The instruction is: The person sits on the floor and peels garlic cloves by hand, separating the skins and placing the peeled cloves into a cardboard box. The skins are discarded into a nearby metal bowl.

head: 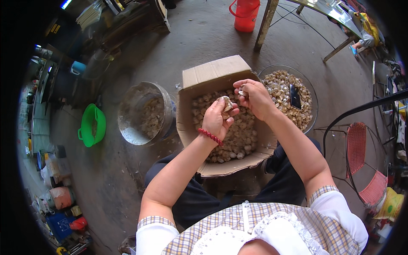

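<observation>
Above an open cardboard box (215,72), my left hand (216,119) grips a partly broken garlic bulb (227,103) with bare cloves showing. A red bead bracelet (211,136) circles that wrist. Just to its right, my right hand (255,97) pinches a smaller piece of garlic (243,91) between thumb and fingers; whether it is one clove or more I cannot tell. Garlic bulbs (240,140) cover the bottom of the box. Loose garlic cloves (279,83) fill a wide round tray (315,95) beyond my right forearm, and a dark smartphone (295,97) lies on them.
A whitish bucket (127,134) containing garlic skins (152,113) stands left of the box, with a green basin (86,124) farther left. Ahead are a red bucket (247,16) and a table leg (266,25). A red woven chair (355,149) is at right; a person (368,28) sits far right.
</observation>
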`<move>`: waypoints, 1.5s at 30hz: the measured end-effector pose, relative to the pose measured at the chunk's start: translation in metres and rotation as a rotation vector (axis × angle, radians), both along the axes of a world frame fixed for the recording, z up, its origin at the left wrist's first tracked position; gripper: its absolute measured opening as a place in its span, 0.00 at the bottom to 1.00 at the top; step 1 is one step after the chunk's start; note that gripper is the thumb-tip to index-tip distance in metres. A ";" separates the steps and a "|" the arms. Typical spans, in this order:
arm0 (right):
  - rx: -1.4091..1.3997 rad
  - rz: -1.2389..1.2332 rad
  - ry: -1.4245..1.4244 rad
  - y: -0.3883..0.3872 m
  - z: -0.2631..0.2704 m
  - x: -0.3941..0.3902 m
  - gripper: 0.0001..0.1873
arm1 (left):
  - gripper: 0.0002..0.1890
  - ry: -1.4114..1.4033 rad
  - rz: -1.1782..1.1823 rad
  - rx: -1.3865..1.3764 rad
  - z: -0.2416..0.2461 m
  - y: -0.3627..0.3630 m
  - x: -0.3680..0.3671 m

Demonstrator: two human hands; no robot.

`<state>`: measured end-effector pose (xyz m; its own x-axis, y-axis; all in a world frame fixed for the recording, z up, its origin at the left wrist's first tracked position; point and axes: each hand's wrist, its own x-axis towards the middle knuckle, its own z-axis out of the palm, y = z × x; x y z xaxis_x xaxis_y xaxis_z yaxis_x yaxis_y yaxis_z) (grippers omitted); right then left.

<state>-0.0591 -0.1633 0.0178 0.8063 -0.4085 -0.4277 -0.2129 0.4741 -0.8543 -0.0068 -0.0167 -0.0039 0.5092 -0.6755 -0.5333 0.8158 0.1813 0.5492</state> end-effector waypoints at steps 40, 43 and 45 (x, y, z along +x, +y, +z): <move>-1.595 0.381 -0.704 0.011 -0.018 -0.037 0.10 | 0.09 -0.079 -0.292 0.027 -0.022 0.015 0.015; -0.914 0.179 -0.476 0.015 -0.016 -0.039 0.06 | 0.11 -0.045 -0.229 -0.069 -0.019 0.013 0.014; -0.360 0.054 -0.367 0.010 -0.015 -0.035 0.07 | 0.12 -0.174 -0.187 -0.002 -0.014 0.010 0.011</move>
